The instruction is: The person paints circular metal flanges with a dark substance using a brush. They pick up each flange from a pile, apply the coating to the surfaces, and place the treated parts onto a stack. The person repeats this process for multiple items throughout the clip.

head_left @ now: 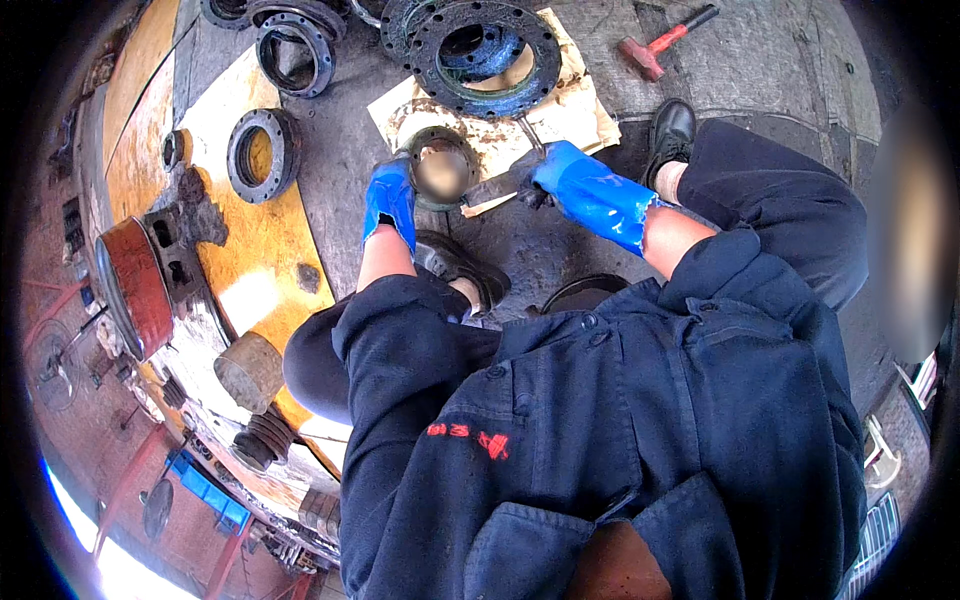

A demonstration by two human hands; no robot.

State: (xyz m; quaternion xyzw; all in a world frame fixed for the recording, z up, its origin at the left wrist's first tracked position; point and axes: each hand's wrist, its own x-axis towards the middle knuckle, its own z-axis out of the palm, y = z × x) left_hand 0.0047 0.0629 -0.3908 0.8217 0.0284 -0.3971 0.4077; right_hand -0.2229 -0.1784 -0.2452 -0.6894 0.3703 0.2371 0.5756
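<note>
My left hand (391,190), in a blue glove, grips the left side of a small metal ring (416,150) just in front of me. The ring's opening is blurred. Opposite it, my right hand (550,172) wears a blue glove with a blackened end. Its fingers are closed round a dark flat tool with a pale edge (489,206), which points toward the ring; the exact kind of tool does not show. Beyond both hands, a large dark flange ring with bolt holes (430,62) lies on brown paper (590,100) stained with black grease.
A red-headed hammer (655,52) lies at the far right. To the left, a flanged ring (240,165) rests on yellowish board (275,235), near a red drum-shaped part (140,288) and a grey cylinder (248,370). More dark rings (322,60) are grouped at the back.
</note>
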